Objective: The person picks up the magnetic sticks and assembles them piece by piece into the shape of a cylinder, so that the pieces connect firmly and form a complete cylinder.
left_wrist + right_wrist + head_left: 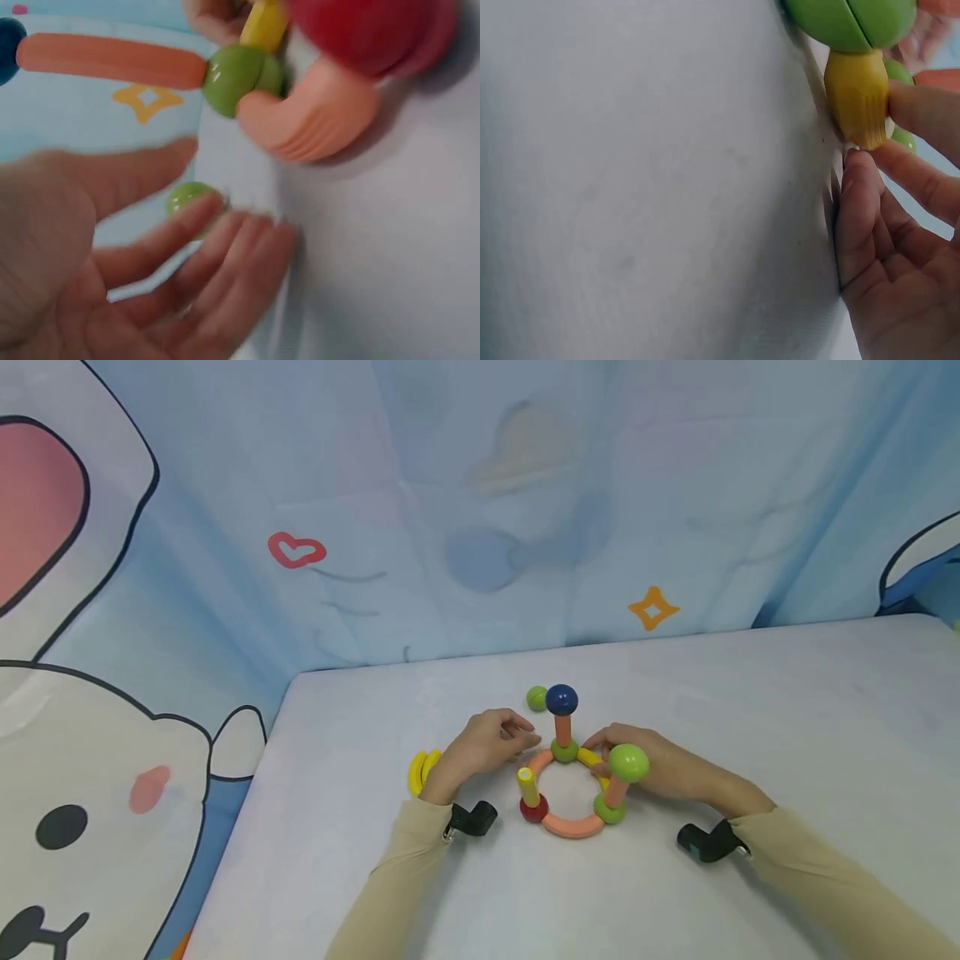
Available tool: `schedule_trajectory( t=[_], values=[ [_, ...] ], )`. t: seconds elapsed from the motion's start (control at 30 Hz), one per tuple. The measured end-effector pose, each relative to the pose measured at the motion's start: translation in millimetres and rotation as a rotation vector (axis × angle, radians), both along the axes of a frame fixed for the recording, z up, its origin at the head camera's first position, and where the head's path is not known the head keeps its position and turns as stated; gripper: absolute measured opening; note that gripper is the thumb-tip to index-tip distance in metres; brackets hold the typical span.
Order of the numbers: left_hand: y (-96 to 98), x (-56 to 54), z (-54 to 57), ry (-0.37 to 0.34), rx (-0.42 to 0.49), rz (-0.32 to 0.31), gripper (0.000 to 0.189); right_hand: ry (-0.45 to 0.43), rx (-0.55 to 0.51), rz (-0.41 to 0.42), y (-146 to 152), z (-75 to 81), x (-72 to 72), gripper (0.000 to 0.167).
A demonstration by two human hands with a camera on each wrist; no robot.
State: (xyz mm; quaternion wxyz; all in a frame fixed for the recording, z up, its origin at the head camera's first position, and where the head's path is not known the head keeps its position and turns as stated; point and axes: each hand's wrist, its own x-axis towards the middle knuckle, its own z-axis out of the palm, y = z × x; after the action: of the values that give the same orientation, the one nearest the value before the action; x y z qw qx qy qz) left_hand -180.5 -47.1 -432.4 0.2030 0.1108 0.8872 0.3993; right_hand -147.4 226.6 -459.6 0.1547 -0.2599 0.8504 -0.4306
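A ring of curved toy pieces joined by balls lies on the table: two orange curved pieces (573, 826) and one yellow curved piece (590, 757), with two green balls (610, 810) and a red ball (534, 810). Orange sticks rise from the green balls, one topped by a blue ball (562, 699), the other by a light green ball (628, 763). A yellow stick (528, 787) stands on the red ball. My right hand (660, 762) pinches the yellow curved piece at the ring's right side. Fingers spread, my left hand (491, 743) hovers left of the ring, holding nothing.
A loose green ball (536, 697) lies behind the ring, close to the blue-topped stick. Yellow curved pieces (423, 772) rest beside my left wrist. A printed blue curtain (465, 510) hangs behind the white table (337, 827).
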Motion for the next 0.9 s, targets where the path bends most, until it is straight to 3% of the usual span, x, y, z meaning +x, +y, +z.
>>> schedule_trajectory(
  t=[0.1,0.17,0.3,0.43,0.57,0.9],
  values=[
    [6.5,-9.8,6.1,0.067,-0.067,0.078,0.038,-0.021,0.001,-0.010,-5,0.7,0.7,0.033],
    [11.6,-16.8,6.1,0.126,-0.096,0.096,0.045,-0.027,-0.011,-0.011,-7,0.0,0.9,0.032],
    [18.3,-27.8,1.5,0.208,-0.118,0.032,0.050,-0.037,-0.029,-0.001,-9,-3.1,0.5,0.031],
    [17.3,-31.3,-6.4,0.227,-0.137,-0.068,0.038,-0.051,-0.028,0.008,-9,-6.8,0.2,0.032],
    [14.3,-27.9,-12.3,0.220,-0.141,-0.123,0.031,-0.061,-0.019,-0.006,-6,-9.0,1.9,0.031],
    [-9.9,-1.6,-5.3,0.136,-0.118,-0.131,0.030,-0.026,-0.045,-0.006,-4,-13.2,3.3,0.029]
  ],
)
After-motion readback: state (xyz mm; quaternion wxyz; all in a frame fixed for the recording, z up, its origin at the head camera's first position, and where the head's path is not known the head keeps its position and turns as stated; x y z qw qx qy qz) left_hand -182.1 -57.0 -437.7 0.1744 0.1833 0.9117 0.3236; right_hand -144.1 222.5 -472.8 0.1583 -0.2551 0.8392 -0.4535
